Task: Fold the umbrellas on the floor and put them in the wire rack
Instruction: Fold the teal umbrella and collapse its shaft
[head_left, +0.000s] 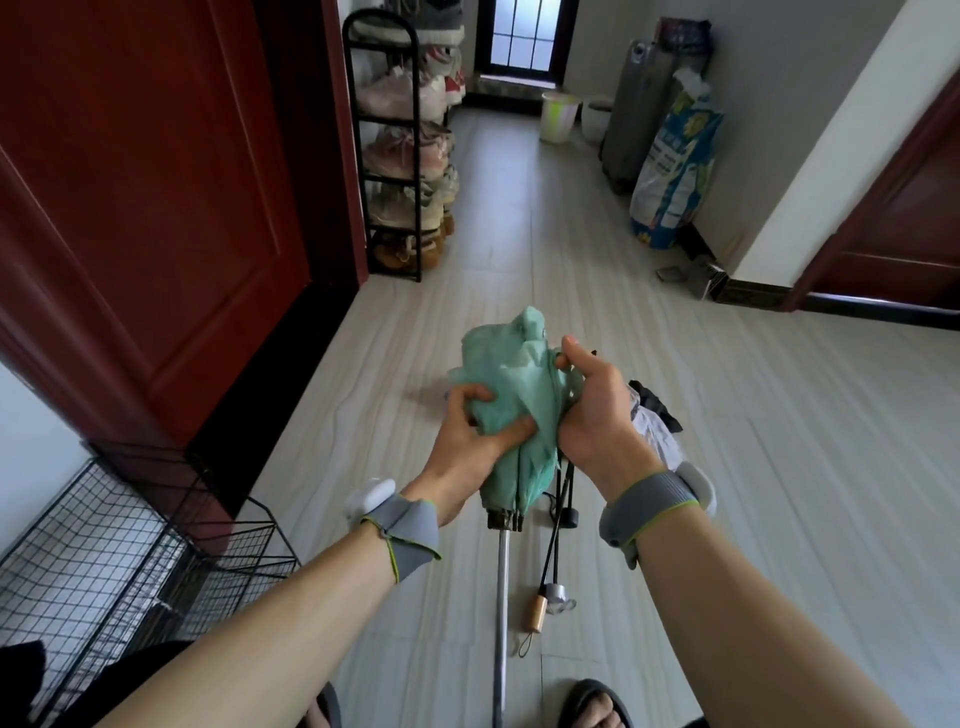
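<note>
Your left hand (467, 436) grips the bunched canopy of the mint-green umbrella (519, 384), fingers curled round the fabric. Your right hand (592, 410) clutches its folds from the other side. You hold it right of the wire rack (104, 561). A black-and-white umbrella (655, 428) lies on the floor (779, 467), farther right of the rack.

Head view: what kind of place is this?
Probably a home hallway: a shoe rack full of shoes beside a wooden door, a wire rack, tiled floor.
</note>
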